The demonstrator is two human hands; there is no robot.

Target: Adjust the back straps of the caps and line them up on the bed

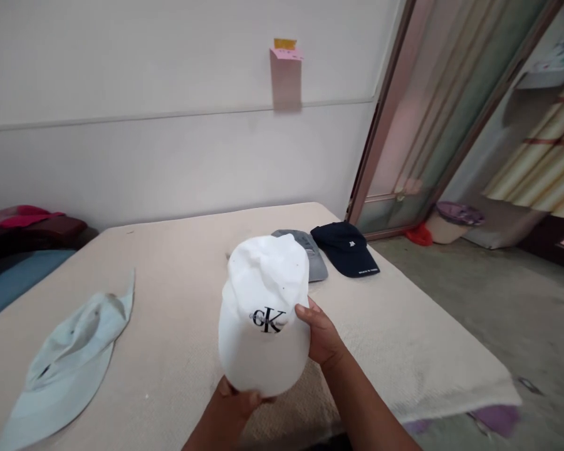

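A white baseball cap (267, 275) with black lettering on its front is held up over the bed, brim toward me. My left hand (239, 404) grips the brim's near edge from below, thumb on top. My right hand (320, 329) pinches the cap's right side where crown and brim meet, its thumb on the fabric. Behind the white cap lies a grey cap (316, 254), partly hidden by it. Beside that rests a dark navy cap (345, 247) with small white marks. Off to the left, a pale cap (75, 357) lies with its crown slumped.
The bed (178, 263) has a beige cover and stands against a white wall (169, 163). A pink paper (286, 54) is taped there. At right are a sliding glass door (418, 125), a bin (451, 222) and concrete floor. Folded cloths (23, 216) lie at far left.
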